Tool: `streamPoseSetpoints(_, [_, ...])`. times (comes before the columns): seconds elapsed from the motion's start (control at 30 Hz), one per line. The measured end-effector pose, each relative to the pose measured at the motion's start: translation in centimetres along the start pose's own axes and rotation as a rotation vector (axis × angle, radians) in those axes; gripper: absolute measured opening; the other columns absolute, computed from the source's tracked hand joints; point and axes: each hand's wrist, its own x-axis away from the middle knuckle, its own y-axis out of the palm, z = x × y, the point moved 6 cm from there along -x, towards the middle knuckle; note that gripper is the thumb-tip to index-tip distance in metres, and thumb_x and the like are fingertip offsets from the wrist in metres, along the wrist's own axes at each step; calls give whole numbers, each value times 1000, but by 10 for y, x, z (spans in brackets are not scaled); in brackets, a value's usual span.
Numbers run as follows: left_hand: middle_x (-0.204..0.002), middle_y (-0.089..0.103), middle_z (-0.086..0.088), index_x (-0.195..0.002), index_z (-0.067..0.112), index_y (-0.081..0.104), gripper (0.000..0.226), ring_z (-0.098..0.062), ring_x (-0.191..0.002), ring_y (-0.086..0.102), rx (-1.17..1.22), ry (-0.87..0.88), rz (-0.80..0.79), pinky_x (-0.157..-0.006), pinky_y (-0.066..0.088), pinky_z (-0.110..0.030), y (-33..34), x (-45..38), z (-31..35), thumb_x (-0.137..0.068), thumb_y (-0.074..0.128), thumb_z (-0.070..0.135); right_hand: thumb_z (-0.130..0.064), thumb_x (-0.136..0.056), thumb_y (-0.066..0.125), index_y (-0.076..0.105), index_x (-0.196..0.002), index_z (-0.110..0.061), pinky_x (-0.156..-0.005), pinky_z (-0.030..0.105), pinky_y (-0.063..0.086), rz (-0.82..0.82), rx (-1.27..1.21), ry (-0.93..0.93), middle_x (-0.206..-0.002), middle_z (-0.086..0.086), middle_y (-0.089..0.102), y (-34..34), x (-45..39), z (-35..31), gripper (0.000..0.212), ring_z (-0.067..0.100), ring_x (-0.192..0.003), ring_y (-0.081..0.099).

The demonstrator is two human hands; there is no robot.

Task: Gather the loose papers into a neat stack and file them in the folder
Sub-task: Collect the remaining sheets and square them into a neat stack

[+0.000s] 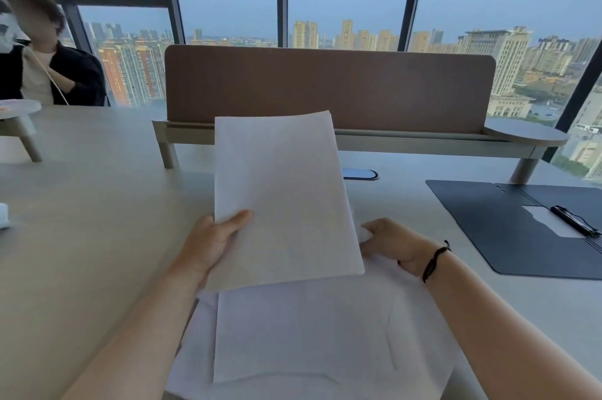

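My left hand (213, 241) grips the left edge of a white sheet of paper (283, 197), thumb on top, holding it raised and tilted above the table. Beneath it lie more loose white papers (319, 331), overlapping and slightly creased, close to the table's near edge. My right hand (395, 245), with a black cord at the wrist, pinches the far right corner of the papers lying underneath. An open dark folder (498, 227) lies flat at the right, apart from both hands, with a white sheet and a black pen (575, 220) in it.
A brown divider panel (329, 87) on a raised shelf crosses the table behind the papers. A person in a dark jacket (49, 74) sits at the far left. A small white object (4, 215) sits at the left edge. Windows fill the background.
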Motion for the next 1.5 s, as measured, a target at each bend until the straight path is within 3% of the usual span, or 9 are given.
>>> streamPoseSetpoints(0.1, [-105,76,-19,-100,2,77,31,-36,-98,73,16,0,52,-91,56,-46,-12,-5,0,-76,82,21,1,-87,71,75,-111,0,-77,43,62,37,-304,-63,-109,22,77,-17,13,13,24,38,-93,75])
streamPoseSetpoints(0.23, [-109,76,-17,-111,2,73,26,-34,-99,72,26,-16,39,-91,56,-46,-2,-1,-4,-87,71,13,5,-91,63,70,-119,-1,-69,39,63,8,-555,-146,-109,21,77,-24,29,19,30,31,-81,77])
streamPoseSetpoints(0.53, [-111,76,-17,-113,5,74,39,-33,-94,74,135,-281,-117,-84,58,-48,17,11,-19,-80,73,24,-17,-100,61,68,-118,-2,-71,35,64,323,-483,-119,-105,20,78,-31,33,22,25,24,-75,77])
streamPoseSetpoints(0.63, [-107,76,-19,-111,2,74,33,-33,-84,76,113,-345,-153,-74,61,-45,23,15,-21,-84,71,21,-48,-99,56,64,-112,4,-90,47,58,309,-237,9,-114,31,70,-21,31,20,54,32,-89,73])
streamPoseSetpoints(0.73, [-114,74,-21,-115,2,73,37,-34,-88,75,87,-404,-182,-85,57,-49,24,17,-23,-84,71,23,-62,-97,46,59,-96,-8,-46,24,40,242,-45,177,-63,6,53,-27,40,21,56,20,-46,49])
streamPoseSetpoints(0.83, [-117,73,-21,-117,2,72,36,-34,-89,75,93,-425,-189,-85,57,-49,25,19,-23,-86,69,22,-59,-95,55,64,-96,-5,-43,21,37,210,-30,222,-60,5,54,-34,39,34,54,21,-44,51])
streamPoseSetpoints(1.1, [-114,76,-14,-116,12,72,31,-35,-107,71,-17,-375,-284,-97,53,-52,49,40,-13,-86,72,22,-33,-101,59,68,-115,-4,-94,54,57,108,-189,160,-109,23,76,-17,35,31,34,44,-103,72])
streamPoseSetpoints(1.23, [-105,79,-9,-107,16,74,16,-30,-96,75,-217,-267,-223,-91,57,-47,46,40,-3,-91,70,18,-18,-97,61,72,-108,-9,-72,45,56,132,-123,108,-112,25,75,-28,37,34,18,43,-90,71])
streamPoseSetpoints(1.5, [-110,78,-9,-114,15,72,23,-29,-98,75,-302,-192,-219,-95,55,-50,30,30,-5,-91,70,18,7,-93,62,69,-118,7,-89,45,61,-96,-174,65,-114,22,76,-20,45,35,26,40,-108,72])
